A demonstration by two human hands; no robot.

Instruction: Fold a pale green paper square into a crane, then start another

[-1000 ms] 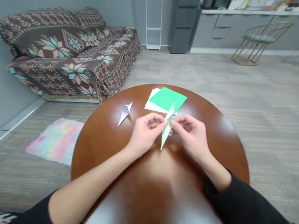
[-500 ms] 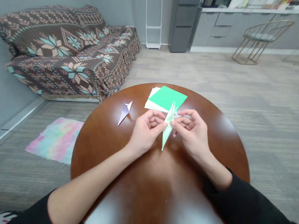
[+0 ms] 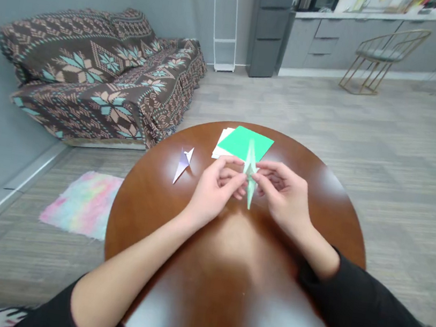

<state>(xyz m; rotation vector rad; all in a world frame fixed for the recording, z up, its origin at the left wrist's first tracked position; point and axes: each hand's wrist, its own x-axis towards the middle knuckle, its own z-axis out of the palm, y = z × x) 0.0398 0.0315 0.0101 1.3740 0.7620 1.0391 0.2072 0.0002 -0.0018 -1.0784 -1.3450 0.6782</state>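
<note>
Between my two hands, above the round brown table [image 3: 144,196], a narrow light-green folded paper [image 3: 250,194] points one tip toward me and the other away. My left hand [image 3: 221,183] pinches its left side between thumb and fingers. On the opposite side my right hand [image 3: 281,188] grips it the same way. Just beyond the hands lies a stack of square paper with a bright green sheet [image 3: 245,139] on top and white sheets [image 3: 220,152] under it. A white and purple folded paper piece [image 3: 182,165] rests to the left, apart from my hands.
A sofa [image 3: 92,75] under a patterned cover stands beyond the table to the left. A fluffy pastel rug [image 3: 82,204] lies on the floor at the table's left. Farther back are a gold wire chair [image 3: 379,55], grey cabinets [image 3: 324,43] and a dark fridge [image 3: 268,30].
The light-green paper has turned between my fingers; its separate upper points now look like one, and its near tip has shifted right. Both hands keep their pinch on it.
</note>
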